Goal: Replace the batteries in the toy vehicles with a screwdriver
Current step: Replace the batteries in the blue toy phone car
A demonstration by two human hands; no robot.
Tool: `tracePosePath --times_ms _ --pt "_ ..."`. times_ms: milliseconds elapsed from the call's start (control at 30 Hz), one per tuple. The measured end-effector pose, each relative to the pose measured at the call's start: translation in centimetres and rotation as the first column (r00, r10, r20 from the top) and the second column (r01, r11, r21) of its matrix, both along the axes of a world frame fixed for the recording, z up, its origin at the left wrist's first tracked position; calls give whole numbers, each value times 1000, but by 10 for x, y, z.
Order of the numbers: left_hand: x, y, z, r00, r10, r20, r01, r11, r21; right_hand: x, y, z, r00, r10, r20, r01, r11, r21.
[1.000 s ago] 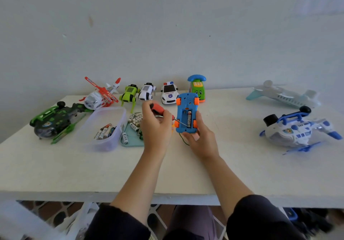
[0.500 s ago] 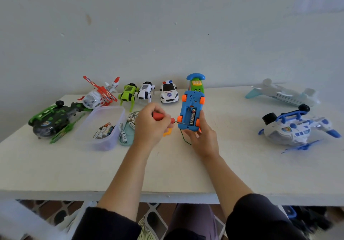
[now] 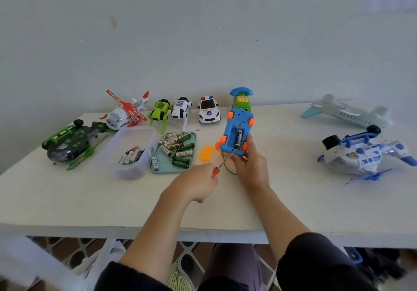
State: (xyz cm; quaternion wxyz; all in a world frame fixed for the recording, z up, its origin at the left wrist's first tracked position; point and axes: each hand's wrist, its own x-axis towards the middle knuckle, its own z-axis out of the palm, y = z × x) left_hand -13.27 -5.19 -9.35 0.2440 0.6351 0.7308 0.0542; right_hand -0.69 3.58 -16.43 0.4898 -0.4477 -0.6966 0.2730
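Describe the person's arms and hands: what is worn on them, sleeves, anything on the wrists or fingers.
Both forearms are bare. Dark, near-black sleeves are pushed up to about the elbows. The left hand and the right hand wear no gloves; no watch, bracelet or ring shows on the visible sides. No markings can be seen on the sleeves.

Single head-worn wide-angle view, looking forward and down from just behind the near edge of the white rectangular table point(image 3: 293, 200), facing the plain pale wall point(image 3: 203, 31) along the far edge. Near range: both forearms enter from the bottom, and the surface spans the frame from left edge to right edge with visible lens bending. No second view, so nothing shared.
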Motion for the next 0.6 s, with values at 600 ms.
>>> tracePosePath --times_ms 600 --pt "29 64 -8 917 332 223 -395 834 385 -3 -6 0 981 -41 190 9 986 167"
